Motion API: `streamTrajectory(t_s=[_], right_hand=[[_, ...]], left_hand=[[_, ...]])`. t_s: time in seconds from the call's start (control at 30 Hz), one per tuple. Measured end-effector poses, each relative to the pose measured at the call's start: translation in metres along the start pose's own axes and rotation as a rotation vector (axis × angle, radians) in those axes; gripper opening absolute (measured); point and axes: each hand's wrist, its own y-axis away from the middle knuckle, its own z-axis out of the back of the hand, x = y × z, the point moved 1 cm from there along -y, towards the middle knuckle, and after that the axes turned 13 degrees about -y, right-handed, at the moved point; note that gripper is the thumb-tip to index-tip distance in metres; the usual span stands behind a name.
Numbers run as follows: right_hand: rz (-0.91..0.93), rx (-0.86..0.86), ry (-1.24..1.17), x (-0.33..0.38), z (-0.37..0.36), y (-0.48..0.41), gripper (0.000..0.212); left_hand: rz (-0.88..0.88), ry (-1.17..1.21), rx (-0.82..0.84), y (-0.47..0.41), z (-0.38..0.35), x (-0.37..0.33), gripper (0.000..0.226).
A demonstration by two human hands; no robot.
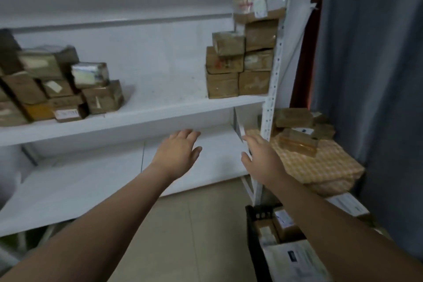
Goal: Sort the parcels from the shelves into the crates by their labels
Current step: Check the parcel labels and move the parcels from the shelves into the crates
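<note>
Both hands empty, fingers straight and spread. Left hand (177,149) at frame centre, right hand (261,158) at its 3 o'clock, palms down and held apart, probably set for a two-handed lift. Stack of taped brown parcels (242,71) at 1 o'clock on the middle shelf (148,112), butted against the perforated upright (273,89), which likely steadies the tall column. Second parcel pile (57,84) at 9 o'clock, well apart. Black crate (255,247) at 5 o'clock on the floor, holding labelled parcels, near for short drops. Labels too blurred to read.
</note>
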Motion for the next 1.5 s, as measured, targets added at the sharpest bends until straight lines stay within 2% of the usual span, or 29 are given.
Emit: streamTrajectory(t_s=[0.17, 0.37, 0.5, 0.73, 0.87, 1.03, 1.17, 1.27, 1.43, 1.5], right_hand=[[0.056, -0.054, 0.02, 0.028, 0.007, -0.078, 0.049], [0.146, -0.155, -0.012, 0.034, 0.031, -0.156, 0.054], [0.188, -0.287, -0.037, 0.024, 0.062, -0.208, 0.057], [0.225, -0.583, 0.024, 0.005, 0.151, -0.304, 0.061], [0.144, -0.688, -0.032, 0.002, 0.189, -0.351, 0.075], [0.014, -0.59, 0.113, -0.01, 0.217, -0.387, 0.079], [0.035, -0.502, -0.18, -0.019, 0.222, -0.399, 0.068], [0.106, -0.562, -0.276, -0.022, 0.218, -0.397, 0.058], [0.265, -0.663, -0.334, -0.013, 0.214, -0.391, 0.041], [0.326, -0.694, -0.362, -0.006, 0.211, -0.388, 0.044]], left_hand=[[0.025, -0.014, -0.134, -0.052, 0.028, 0.054, 0.049], [-0.008, 0.005, -0.272, -0.133, 0.044, 0.072, 0.048], [-0.051, 0.038, -0.372, -0.21, 0.058, 0.064, 0.048], [-0.129, 0.235, -0.562, -0.34, 0.094, 0.036, 0.059], [-0.115, 0.417, -0.545, -0.404, 0.115, 0.02, 0.072], [-0.137, 0.535, -0.33, -0.461, 0.134, 0.011, 0.072], [-0.23, 0.735, -0.247, -0.468, 0.13, 0.003, 0.066], [-0.262, 0.9, -0.319, -0.461, 0.123, -0.002, 0.063], [-0.283, 1.011, -0.447, -0.448, 0.119, 0.001, 0.059], [-0.28, 1.045, -0.518, -0.442, 0.118, 0.004, 0.054]])
